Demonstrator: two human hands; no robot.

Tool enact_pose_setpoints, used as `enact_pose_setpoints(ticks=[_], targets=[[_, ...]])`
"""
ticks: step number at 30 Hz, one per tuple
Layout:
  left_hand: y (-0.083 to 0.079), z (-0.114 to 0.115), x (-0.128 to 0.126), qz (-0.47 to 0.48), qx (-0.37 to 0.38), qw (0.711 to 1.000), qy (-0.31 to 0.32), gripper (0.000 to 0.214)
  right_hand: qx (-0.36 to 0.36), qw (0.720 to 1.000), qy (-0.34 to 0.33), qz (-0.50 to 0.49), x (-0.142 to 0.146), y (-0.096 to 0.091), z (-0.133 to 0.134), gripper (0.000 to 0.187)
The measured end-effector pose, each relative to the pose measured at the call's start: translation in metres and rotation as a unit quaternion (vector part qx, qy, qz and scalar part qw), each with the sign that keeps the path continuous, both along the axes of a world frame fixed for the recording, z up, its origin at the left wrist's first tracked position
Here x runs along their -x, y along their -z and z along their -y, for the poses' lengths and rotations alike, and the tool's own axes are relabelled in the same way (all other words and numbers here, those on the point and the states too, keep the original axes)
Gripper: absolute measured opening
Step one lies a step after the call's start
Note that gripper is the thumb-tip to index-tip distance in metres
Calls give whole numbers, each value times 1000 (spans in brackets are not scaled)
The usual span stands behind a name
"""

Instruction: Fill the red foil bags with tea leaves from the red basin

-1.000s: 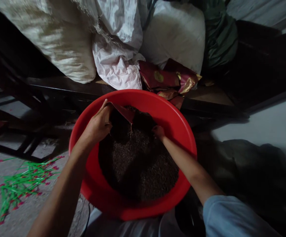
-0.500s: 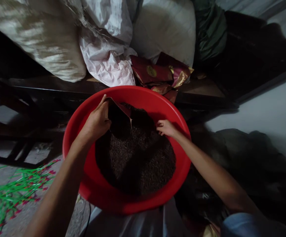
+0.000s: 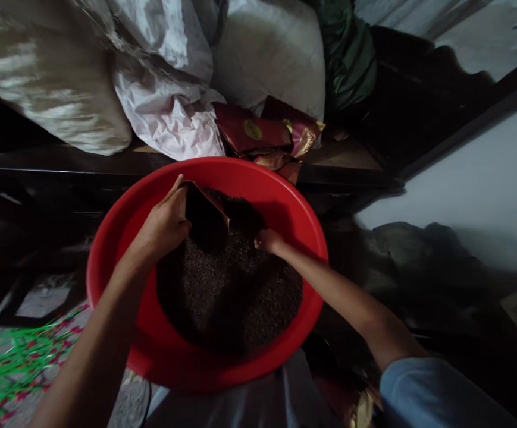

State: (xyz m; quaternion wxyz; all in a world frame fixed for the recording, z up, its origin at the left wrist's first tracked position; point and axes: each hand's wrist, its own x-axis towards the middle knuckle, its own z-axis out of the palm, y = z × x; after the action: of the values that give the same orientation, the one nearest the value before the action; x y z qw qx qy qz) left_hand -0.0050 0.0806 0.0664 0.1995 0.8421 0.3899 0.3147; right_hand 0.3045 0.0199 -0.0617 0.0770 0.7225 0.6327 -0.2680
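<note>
A wide red plastic basin [image 3: 314, 238] holds a bed of dark, dry, loose material [image 3: 240, 291], like tea leaves. My left hand [image 3: 162, 223] is closed on the left edge of a dark red packet [image 3: 204, 223]. The packet's open mouth faces me, its inside is dark, and its lower part rests at the dark material. My right hand [image 3: 268, 241] is to the right of the packet, low over the material, with its fingers curled in. The fingertips are in shadow, so whatever they hold is not clear.
Several dark red and gold packets [image 3: 258, 134] lie on a dark wooden bench [image 3: 347, 163] behind the basin. White sacks [image 3: 169, 113] and a green sack [image 3: 347, 59] stand there too. Green sticks with red tips [image 3: 26, 356] are scattered on the floor at left.
My right hand has moved left and down to the dark material, nearer the packet. My left hand keeps its hold on the packet. The whole view has shifted slightly, moving the scene left.
</note>
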Motion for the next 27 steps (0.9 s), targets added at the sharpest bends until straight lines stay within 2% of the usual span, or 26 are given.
enact_pose_setpoints(ticks=[3,6,9,15,18,22,27], targets=[[-5,1,2,-15,7,1000,-6,85,52,999,-9,5,10,11,-1,23],[-8,2,4,-26,12,999,-21,77,69,998,-4,1,7,14,1,25],[-7,2,6,-15,2,999,-30,73,64,998,17,-11,1,18,0,25],[-4,3,5,-10,-2,999,-39,81,34,992,97,-79,-11,26,-8,16],[-5,3,4,-15,-5,999,-40,81,26,977,152,-147,-17,29,-7,15],[-5,4,3,-36,-5,998,-43,80,25,944,209,-253,-20,30,-1,20],[-3,4,6,-33,-10,998,-56,86,4,914,222,-340,-23,19,4,16]])
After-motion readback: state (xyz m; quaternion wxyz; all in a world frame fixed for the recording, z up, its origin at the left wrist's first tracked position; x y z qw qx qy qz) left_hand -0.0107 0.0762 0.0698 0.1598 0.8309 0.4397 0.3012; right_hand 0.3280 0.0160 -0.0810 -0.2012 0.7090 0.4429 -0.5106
